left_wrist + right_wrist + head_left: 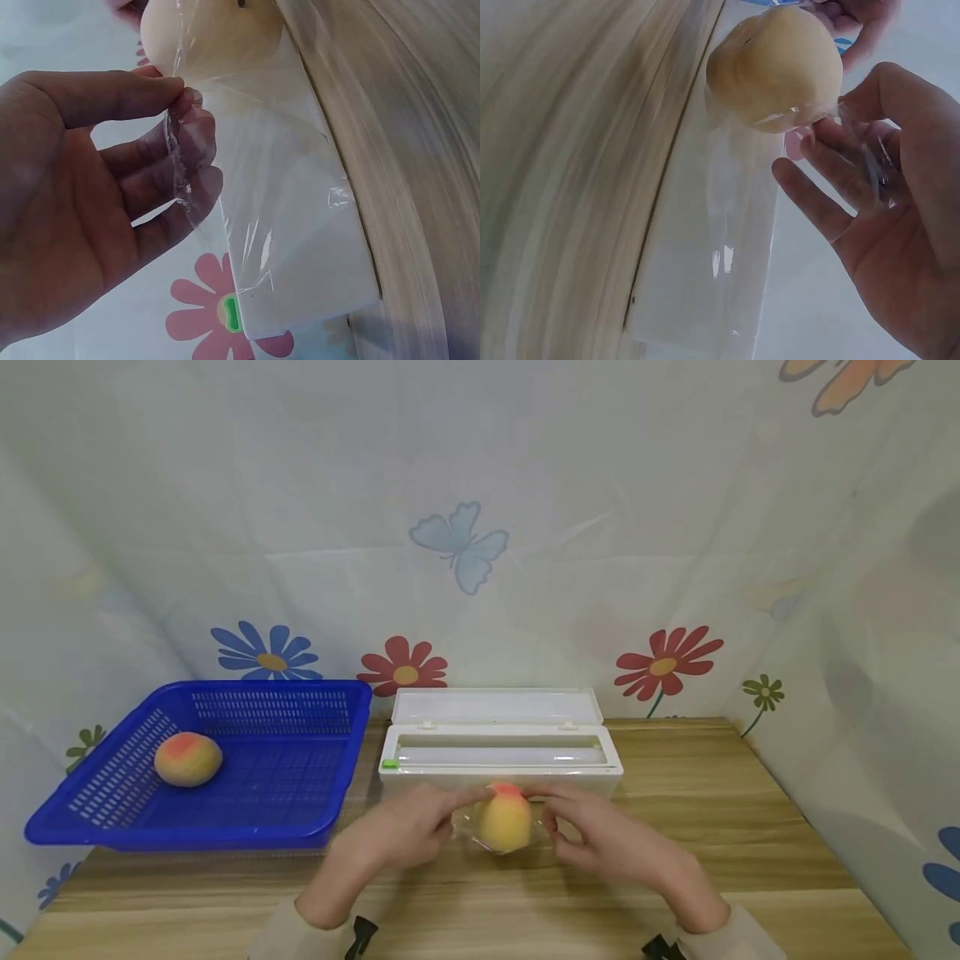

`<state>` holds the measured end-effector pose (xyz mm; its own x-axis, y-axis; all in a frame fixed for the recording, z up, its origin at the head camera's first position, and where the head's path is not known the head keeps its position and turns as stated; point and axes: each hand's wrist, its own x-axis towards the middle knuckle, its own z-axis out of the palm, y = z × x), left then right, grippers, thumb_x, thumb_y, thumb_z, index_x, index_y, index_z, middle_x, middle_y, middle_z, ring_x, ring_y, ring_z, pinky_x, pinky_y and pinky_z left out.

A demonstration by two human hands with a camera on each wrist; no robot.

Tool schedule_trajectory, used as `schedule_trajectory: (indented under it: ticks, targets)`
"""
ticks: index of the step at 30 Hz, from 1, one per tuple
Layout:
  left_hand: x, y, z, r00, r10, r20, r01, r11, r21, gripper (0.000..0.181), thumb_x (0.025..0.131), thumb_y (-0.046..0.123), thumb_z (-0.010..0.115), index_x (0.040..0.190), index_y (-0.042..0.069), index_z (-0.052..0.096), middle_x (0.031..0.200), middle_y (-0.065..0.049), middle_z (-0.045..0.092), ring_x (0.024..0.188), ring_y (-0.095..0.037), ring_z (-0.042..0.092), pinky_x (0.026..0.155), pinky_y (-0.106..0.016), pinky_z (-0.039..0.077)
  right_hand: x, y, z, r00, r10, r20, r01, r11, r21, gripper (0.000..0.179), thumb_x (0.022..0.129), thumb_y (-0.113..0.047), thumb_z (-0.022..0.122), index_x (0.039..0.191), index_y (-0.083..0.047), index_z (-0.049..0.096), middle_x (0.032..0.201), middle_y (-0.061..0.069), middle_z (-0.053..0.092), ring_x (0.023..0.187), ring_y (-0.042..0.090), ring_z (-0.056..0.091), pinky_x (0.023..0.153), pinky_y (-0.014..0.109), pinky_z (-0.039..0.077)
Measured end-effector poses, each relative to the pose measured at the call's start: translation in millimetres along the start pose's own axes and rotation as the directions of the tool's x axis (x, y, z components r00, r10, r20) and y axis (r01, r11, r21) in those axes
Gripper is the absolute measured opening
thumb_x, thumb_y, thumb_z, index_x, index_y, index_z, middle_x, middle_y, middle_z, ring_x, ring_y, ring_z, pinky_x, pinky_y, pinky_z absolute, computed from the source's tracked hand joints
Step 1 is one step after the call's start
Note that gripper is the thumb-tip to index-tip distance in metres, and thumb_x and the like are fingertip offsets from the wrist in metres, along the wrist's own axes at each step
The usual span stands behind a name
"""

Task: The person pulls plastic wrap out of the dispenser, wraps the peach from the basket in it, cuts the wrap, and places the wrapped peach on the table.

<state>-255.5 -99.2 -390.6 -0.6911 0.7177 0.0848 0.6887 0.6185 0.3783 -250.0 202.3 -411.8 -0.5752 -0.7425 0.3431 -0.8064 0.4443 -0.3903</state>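
Note:
A yellow peach with a pink-red top is in front of the white film box, with clear cling film around its lower part. My left hand is at the peach's left, pinching an edge of the film between thumb and fingertip. On the peach's right, my right hand pinches another part of the film, which bunches against the fingers in the right wrist view. Both index fingers reach the peach's top in the head view. The film's full outline is hard to see.
Behind the peach stands the white cling film box, its lid raised and a roll inside. A blue basket on the left holds another peach. All rest on a wooden table before a patterned cloth wall.

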Motion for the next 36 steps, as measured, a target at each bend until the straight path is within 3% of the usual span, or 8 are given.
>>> schedule_trajectory:
  ticks: [4,8,15,19,24,27,33,36]
  targets:
    - [3.7,-1.6,1.4,0.999,0.022,-0.041,-0.020,0.999,0.038,0.064,0.088,-0.009,0.061,0.145,0.021,0.060,0.086,0.006,0.061,0.070,-0.010,0.052,0.061,-0.025,0.047,2.5,6.9,0.9,0.998,-0.046,-0.034,0.048,0.997,0.064,0.026,0.089,0.006,0.065,0.100,-0.016,0.058,0.133,0.003,0.063,0.106,0.017,0.062,0.087,0.030,0.053]
    - [5.9,-3.0,4.8,0.995,0.036,-0.092,-0.025,0.993,0.119,0.066,0.090,-0.008,0.062,0.147,0.023,0.056,0.108,-0.002,0.070,0.081,-0.013,0.058,0.075,-0.032,0.054,4.8,9.6,2.5,1.000,0.006,-0.027,-0.001,0.985,0.172,0.028,0.094,0.007,0.061,0.111,-0.014,0.058,0.127,-0.001,0.062,0.104,0.017,0.060,0.085,0.032,0.054]
    - [6.8,-3.9,7.6,0.996,0.001,-0.091,0.016,0.982,0.187,0.066,0.097,0.000,0.065,0.150,0.037,0.053,0.084,0.002,0.056,0.068,-0.014,0.050,0.060,-0.028,0.046,9.9,11.8,5.0,0.996,0.087,-0.030,-0.075,0.952,0.297,0.019,0.099,0.005,0.056,0.096,-0.013,0.052,0.126,0.003,0.063,0.110,0.029,0.061,0.089,0.036,0.055]
    - [9.4,-3.6,7.4,0.995,-0.001,-0.102,0.018,0.986,0.167,0.058,0.099,0.006,0.067,0.147,0.037,0.058,0.090,0.001,0.054,0.068,-0.014,0.050,0.057,-0.025,0.045,10.6,12.9,6.8,0.992,0.125,-0.035,-0.107,0.938,0.330,0.016,0.100,0.005,0.054,0.095,-0.010,0.053,0.123,0.004,0.065,0.106,0.031,0.061,0.085,0.036,0.057]
    - [11.2,-6.0,4.6,0.995,0.008,-0.094,0.003,0.992,0.124,0.051,0.098,0.006,0.069,0.142,0.030,0.062,0.096,0.001,0.054,0.073,-0.012,0.052,0.061,-0.023,0.048,8.3,13.3,7.0,0.987,0.156,-0.042,-0.131,0.925,0.355,0.015,0.103,0.003,0.053,0.096,-0.009,0.053,0.118,0.008,0.066,0.098,0.027,0.062,0.080,0.036,0.058]
    - [10.7,-9.2,4.2,0.994,0.038,-0.105,-0.022,0.989,0.143,0.052,0.096,0.004,0.071,0.141,0.028,0.062,0.096,0.001,0.055,0.075,-0.012,0.053,0.064,-0.024,0.049,8.1,13.4,7.1,0.985,0.166,-0.039,-0.140,0.916,0.375,0.016,0.104,0.003,0.053,0.095,-0.011,0.053,0.119,0.009,0.067,0.097,0.029,0.063,0.078,0.036,0.058]
    - [15.0,-12.9,10.0,0.976,0.168,-0.138,-0.139,0.970,0.199,0.056,0.092,0.000,0.074,0.139,0.028,0.062,0.113,-0.002,0.061,0.085,-0.014,0.057,0.068,-0.024,0.051,10.1,13.0,9.8,0.984,0.176,-0.033,-0.146,0.895,0.421,0.017,0.102,0.005,0.053,0.095,-0.010,0.051,0.124,0.014,0.066,0.108,0.031,0.063,0.081,0.037,0.060]
    - [15.8,-12.2,12.6,0.972,0.182,-0.150,-0.148,0.966,0.211,0.052,0.091,0.000,0.075,0.135,0.026,0.065,0.112,0.000,0.063,0.082,-0.013,0.057,0.069,-0.024,0.052,11.4,12.4,11.6,0.982,0.189,-0.026,-0.161,0.890,0.426,0.019,0.101,0.007,0.055,0.096,-0.011,0.049,0.126,0.012,0.067,0.114,0.030,0.063,0.083,0.038,0.059]
